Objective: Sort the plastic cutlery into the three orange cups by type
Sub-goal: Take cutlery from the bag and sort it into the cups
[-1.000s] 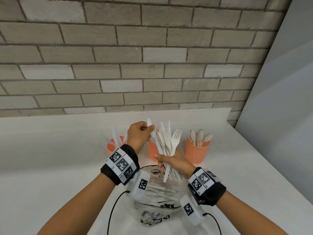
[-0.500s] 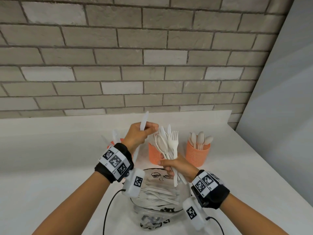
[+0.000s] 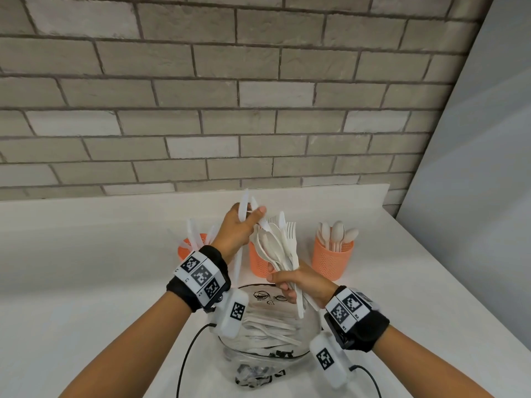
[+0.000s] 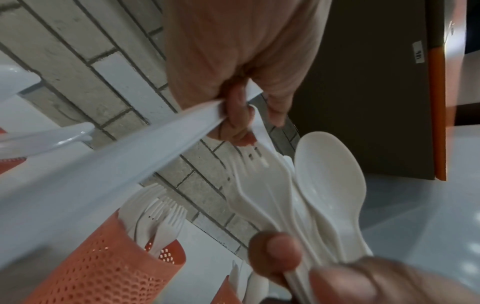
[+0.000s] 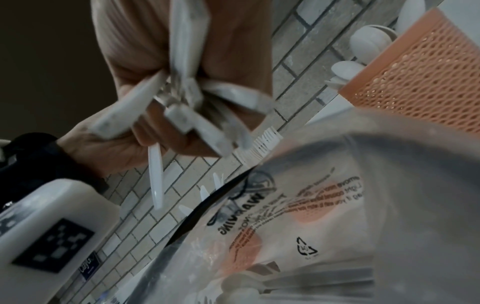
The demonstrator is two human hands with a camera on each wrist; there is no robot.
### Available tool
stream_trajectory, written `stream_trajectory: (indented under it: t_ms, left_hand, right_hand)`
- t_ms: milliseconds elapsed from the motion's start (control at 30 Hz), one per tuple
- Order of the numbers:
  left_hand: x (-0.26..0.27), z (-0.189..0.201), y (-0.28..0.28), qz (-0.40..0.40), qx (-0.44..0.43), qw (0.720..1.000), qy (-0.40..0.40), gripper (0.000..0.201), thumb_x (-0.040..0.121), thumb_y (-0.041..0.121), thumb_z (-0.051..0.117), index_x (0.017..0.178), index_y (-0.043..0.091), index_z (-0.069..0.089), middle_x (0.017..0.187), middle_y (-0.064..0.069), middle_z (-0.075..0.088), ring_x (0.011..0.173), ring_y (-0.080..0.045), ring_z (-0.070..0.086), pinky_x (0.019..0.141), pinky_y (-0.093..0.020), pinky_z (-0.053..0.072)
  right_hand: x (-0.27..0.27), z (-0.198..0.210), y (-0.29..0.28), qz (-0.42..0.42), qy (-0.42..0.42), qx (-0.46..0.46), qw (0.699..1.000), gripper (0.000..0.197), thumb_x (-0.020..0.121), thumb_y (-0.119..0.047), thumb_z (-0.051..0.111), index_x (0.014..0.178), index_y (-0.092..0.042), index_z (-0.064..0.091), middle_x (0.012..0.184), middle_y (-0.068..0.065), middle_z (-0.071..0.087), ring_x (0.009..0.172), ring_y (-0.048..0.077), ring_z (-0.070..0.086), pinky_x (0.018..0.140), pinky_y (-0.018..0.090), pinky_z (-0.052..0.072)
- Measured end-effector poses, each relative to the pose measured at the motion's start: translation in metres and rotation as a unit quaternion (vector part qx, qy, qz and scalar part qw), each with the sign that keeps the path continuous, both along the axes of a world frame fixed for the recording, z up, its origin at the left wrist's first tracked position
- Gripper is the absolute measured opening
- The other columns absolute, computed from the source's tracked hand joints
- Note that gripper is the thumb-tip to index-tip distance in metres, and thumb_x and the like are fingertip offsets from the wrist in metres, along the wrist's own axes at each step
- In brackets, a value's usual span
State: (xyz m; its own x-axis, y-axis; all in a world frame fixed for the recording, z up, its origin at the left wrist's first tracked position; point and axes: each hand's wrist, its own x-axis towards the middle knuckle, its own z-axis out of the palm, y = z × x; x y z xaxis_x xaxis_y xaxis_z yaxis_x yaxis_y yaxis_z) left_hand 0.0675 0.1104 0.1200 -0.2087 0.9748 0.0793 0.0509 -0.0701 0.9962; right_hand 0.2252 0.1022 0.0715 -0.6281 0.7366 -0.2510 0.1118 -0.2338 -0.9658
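My left hand (image 3: 253,216) grips white plastic knives (image 3: 244,205) upright, just left of the bundle's top. In the left wrist view its fingers (image 4: 233,117) pinch a knife handle (image 4: 130,160) and touch another white piece beside it. My right hand (image 3: 283,285) holds a mixed bundle of spoons and forks (image 3: 277,245) by the handles (image 5: 182,92) above the bag. Three orange mesh cups stand behind: the left cup (image 3: 186,251) has knives, the middle cup (image 3: 257,265) has forks (image 4: 158,218), and the right cup (image 3: 333,259) has spoons.
A clear plastic bag (image 3: 273,328) with more white cutlery lies on the white counter (image 3: 86,282) under my hands. A brick wall (image 3: 258,110) runs along the back, and a grey panel (image 3: 474,196) closes off the right side. Cables trail from both wrist cameras.
My left hand drew a knife out of the bundle, lifted it upright, and has come back to the bundle's top. The right hand lowered slightly with the bundle.
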Motion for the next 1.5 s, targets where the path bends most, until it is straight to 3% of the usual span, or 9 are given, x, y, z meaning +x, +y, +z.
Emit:
stream_trajectory:
  t_ms: [133,400,600,700,867,1067,1233,1333,1500]
  left_hand:
    - [0.005,-0.005,-0.003,-0.017,0.002,1.000,0.026,0.012,0.091,0.016,0.056,0.089,0.004,0.058,0.044,0.012,0.052,0.038,0.001,0.046,0.038,-0.007,0.032]
    - [-0.025,0.001,0.024,0.183,-0.019,0.974,-0.131,0.025,0.099,0.029,0.037,0.079,0.017,0.046,0.066,-0.002,0.050,0.051,-0.011,0.034,0.044,-0.019,0.028]
    - [-0.041,0.010,0.025,0.215,0.006,0.944,-0.250,0.028,0.101,0.031,0.030,0.083,0.015,0.044,0.057,-0.002,0.032,0.038,-0.012,0.043,0.041,-0.020,0.043]
    - [-0.038,0.009,0.018,0.155,-0.007,0.975,-0.159,0.022,0.099,0.024,0.032,0.098,0.013,0.050,0.056,0.000,0.027,0.029,-0.005,0.031,0.033,-0.013,0.028]
    - [-0.012,0.002,0.004,0.095,-0.062,0.991,0.074,0.025,0.083,0.037,0.064,0.074,0.015,0.061,0.055,0.004,0.040,0.049,-0.011,0.037,0.045,-0.021,0.029]
    - [0.009,-0.008,0.001,0.090,-0.034,0.986,0.134,0.023,0.080,0.024,0.069,0.062,0.017,0.056,0.070,0.000,0.062,0.073,-0.017,0.058,0.072,-0.029,0.048]
    - [0.010,-0.005,0.004,0.122,-0.008,0.979,0.160,0.022,0.087,0.016,0.053,0.068,0.017,0.044,0.068,0.001,0.051,0.065,-0.015,0.047,0.061,-0.028,0.039]
    - [0.010,-0.005,0.007,0.155,0.002,0.983,0.095,0.009,0.090,0.019,0.048,0.088,0.010,0.046,0.086,-0.011,0.060,0.073,-0.022,0.052,0.072,-0.037,0.047]
    - [0.013,-0.011,0.007,0.122,-0.017,0.990,0.075,0.014,0.084,0.020,0.064,0.090,0.010,0.055,0.078,-0.002,0.060,0.074,-0.019,0.057,0.074,-0.031,0.048]
  right_hand:
    - [-0.001,-0.001,0.001,-0.011,-0.017,0.019,1.000,0.019,0.085,-0.001,0.060,0.077,-0.017,0.054,0.045,-0.003,0.043,0.031,0.005,0.035,0.033,0.014,0.032]
    - [-0.003,-0.001,0.000,0.004,-0.087,0.067,0.994,0.022,0.086,0.005,0.056,0.079,-0.015,0.050,0.037,-0.011,0.042,0.029,0.001,0.036,0.034,0.013,0.034]
    - [-0.007,-0.006,0.005,-0.036,-0.149,0.139,0.978,0.024,0.084,0.005,0.054,0.076,-0.016,0.047,0.062,0.001,0.043,0.031,0.000,0.042,0.037,0.013,0.038]
    - [-0.011,-0.013,0.012,-0.071,-0.183,0.185,0.963,0.024,0.083,-0.001,0.056,0.080,-0.024,0.048,0.066,-0.004,0.048,0.045,0.004,0.046,0.047,0.019,0.043]
    - [-0.016,-0.018,0.015,-0.113,-0.242,0.252,0.930,0.040,0.080,-0.010,0.056,0.119,-0.013,0.049,0.083,-0.005,0.057,0.064,0.016,0.055,0.054,0.023,0.043]
    - [-0.021,-0.021,0.014,-0.140,-0.293,0.285,0.902,0.040,0.080,-0.015,0.056,0.118,-0.008,0.046,0.090,0.000,0.056,0.080,0.022,0.057,0.063,0.028,0.041]
    - [-0.019,-0.020,0.012,-0.146,-0.308,0.313,0.886,0.039,0.081,-0.017,0.056,0.118,-0.008,0.046,0.087,0.000,0.055,0.076,0.021,0.054,0.051,0.025,0.034]
    - [-0.016,-0.020,0.013,-0.147,-0.310,0.328,0.880,0.037,0.081,-0.013,0.056,0.116,-0.006,0.047,0.083,0.000,0.052,0.073,0.019,0.050,0.046,0.019,0.027]
    - [-0.015,-0.022,0.013,-0.151,-0.307,0.338,0.877,0.031,0.083,-0.013,0.055,0.111,-0.005,0.047,0.077,-0.003,0.049,0.071,0.019,0.048,0.045,0.018,0.024]
